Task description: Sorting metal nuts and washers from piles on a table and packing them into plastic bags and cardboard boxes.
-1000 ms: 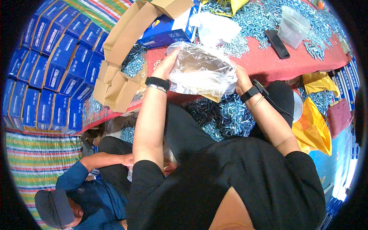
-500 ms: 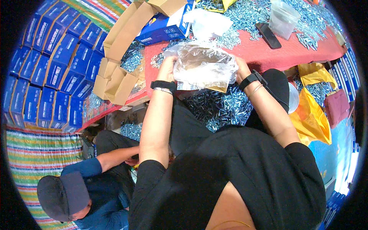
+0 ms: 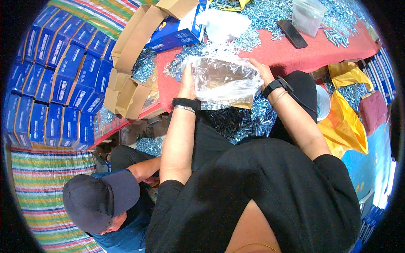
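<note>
Between my hands is a clear plastic bag (image 3: 224,86) spread over a small cardboard box (image 3: 243,104); the box's brown side shows through the film and at the near edge. My left hand (image 3: 188,85) grips the left side, its fingers partly hidden. On the right side, my right hand (image 3: 263,73) is closed round the bag and box edge. Loose metal fasteners (image 3: 240,122) lie in a heap just below, above my lap. How much the bag holds, if anything, cannot be seen.
A red-covered table (image 3: 270,52) carries loose fasteners, a black phone (image 3: 292,34), a clear plastic tub (image 3: 309,17) and open cardboard boxes (image 3: 133,40). Blue boxes (image 3: 59,80) are stacked at left. A co-worker in a cap (image 3: 99,200) sits lower left. Yellow bags (image 3: 344,126) lie at right.
My hands and the bag-covered box have shifted slightly toward me. At lower left, the co-worker's head has moved right, closer to my left arm.
</note>
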Available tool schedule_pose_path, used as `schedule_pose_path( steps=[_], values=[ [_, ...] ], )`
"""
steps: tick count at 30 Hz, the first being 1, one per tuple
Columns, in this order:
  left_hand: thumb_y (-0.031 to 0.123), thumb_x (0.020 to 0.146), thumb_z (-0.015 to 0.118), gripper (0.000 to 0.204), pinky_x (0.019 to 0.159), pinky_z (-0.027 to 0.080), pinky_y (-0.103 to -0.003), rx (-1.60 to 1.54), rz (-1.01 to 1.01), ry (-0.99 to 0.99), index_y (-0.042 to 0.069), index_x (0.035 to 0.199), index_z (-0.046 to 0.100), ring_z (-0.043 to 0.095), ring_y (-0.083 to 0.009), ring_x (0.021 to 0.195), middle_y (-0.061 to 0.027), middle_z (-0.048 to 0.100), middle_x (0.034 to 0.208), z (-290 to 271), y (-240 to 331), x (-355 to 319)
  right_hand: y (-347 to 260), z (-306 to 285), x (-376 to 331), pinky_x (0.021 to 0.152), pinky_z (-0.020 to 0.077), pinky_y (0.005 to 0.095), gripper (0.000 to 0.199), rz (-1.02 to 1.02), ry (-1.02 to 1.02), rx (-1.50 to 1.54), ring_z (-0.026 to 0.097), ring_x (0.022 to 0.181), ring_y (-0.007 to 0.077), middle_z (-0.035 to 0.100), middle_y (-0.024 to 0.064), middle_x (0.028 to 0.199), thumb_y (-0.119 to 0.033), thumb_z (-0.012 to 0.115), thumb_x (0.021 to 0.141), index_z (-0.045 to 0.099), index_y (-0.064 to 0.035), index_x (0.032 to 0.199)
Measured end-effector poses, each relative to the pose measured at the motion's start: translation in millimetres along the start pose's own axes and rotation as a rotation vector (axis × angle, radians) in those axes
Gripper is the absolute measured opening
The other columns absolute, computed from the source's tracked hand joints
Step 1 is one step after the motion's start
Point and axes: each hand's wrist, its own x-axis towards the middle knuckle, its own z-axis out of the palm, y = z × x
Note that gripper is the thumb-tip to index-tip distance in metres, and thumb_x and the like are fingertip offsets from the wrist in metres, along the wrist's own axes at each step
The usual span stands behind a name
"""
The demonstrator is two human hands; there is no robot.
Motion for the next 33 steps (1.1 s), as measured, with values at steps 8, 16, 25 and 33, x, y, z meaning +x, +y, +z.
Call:
schedule_pose_path(
  steps=[8,16,25,33],
  values=[
    [0.027,0.089,0.045,0.038,0.085,0.048,-0.041,-0.105,-0.125,-0.065,0.000,0.115,0.052,0.059,-0.0261,0.097,-0.0129,0.060,0.110,-31.9,-16.1,6.4,0.3,0.2,-7.0,0.071,0.0527,0.0352,0.023,0.087,-0.099,0.137,0.065,0.076,0.0229,0.066,0.0126,0.088,-0.015,0.053,0.087,0.062,0.0037,0.097],
    [0.015,0.077,0.069,0.049,0.084,0.050,-0.036,0.123,-0.050,-0.110,0.004,0.120,0.049,0.059,-0.0215,0.098,-0.0087,0.059,0.110,5.6,-22.8,-28.3,4.8,-14.5,29.7,0.080,0.0514,0.0366,0.033,-0.083,-0.345,-0.276,0.063,0.086,0.0270,0.064,0.0157,0.102,-0.019,0.042,0.091,0.059,0.0029,0.108],
    [0.011,0.074,0.067,0.043,0.080,0.049,-0.031,0.107,-0.054,-0.099,0.002,0.114,0.054,0.060,-0.0176,0.090,-0.0070,0.061,0.103,-4.9,-26.6,-28.1,-97.6,16.4,-8.2,0.074,0.0475,0.0264,0.033,-0.740,0.171,-0.790,0.059,0.082,0.0126,0.064,0.0076,0.095,-0.025,0.058,0.086,0.061,0.0010,0.106],
    [0.009,0.071,0.065,0.047,0.079,0.047,-0.030,0.234,0.014,-0.221,0.002,0.116,0.052,0.058,-0.0160,0.089,-0.0049,0.060,0.102,17.3,-21.5,-34.4,-96.8,103.5,-85.0,0.083,0.0472,0.0300,0.028,-0.016,-1.224,-1.457,0.060,0.091,0.0198,0.063,0.0105,0.093,-0.010,0.054,0.085,0.058,-0.0002,0.111]
  ],
)
